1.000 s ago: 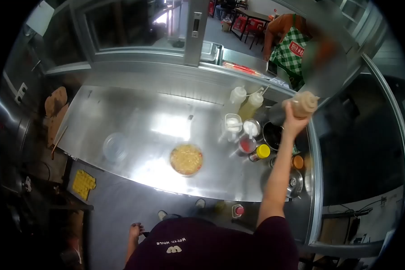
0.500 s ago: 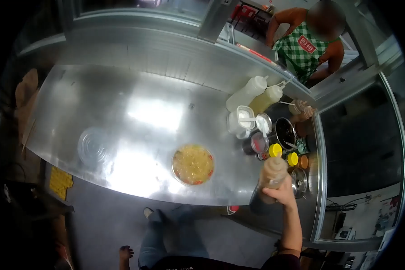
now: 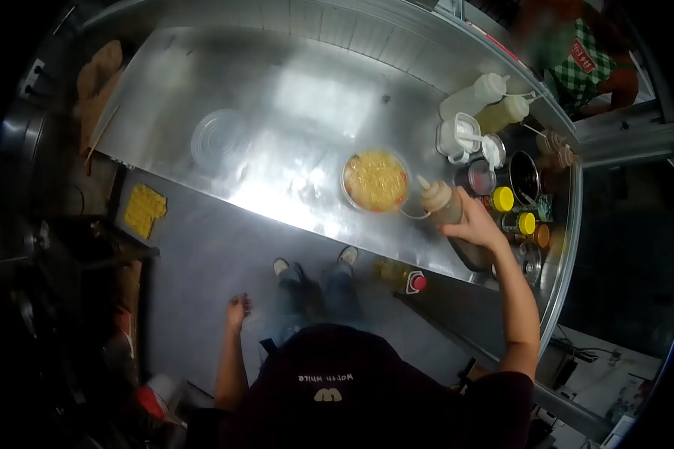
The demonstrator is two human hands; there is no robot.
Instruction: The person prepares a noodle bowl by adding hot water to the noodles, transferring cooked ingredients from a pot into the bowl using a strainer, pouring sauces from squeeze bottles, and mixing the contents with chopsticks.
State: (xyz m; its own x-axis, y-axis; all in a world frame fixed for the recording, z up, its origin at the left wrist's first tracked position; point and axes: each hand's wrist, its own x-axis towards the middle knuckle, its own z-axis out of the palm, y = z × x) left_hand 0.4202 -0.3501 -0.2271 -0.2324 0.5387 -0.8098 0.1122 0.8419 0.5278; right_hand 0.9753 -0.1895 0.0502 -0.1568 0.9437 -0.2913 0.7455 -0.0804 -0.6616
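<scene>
From above, I see my right hand [image 3: 478, 224] with fingers wrapped tight around a brown squeeze bottle [image 3: 440, 200], tilted so its nozzle points toward the bowl of noodles [image 3: 375, 180] on the steel counter [image 3: 277, 112] (bottle just beside the bowl's rim). My left hand [image 3: 237, 308] hangs by my side, fingers loosely curled, holding nothing. Condiment jars [image 3: 502, 198] cluster just right of the bowl.
</scene>
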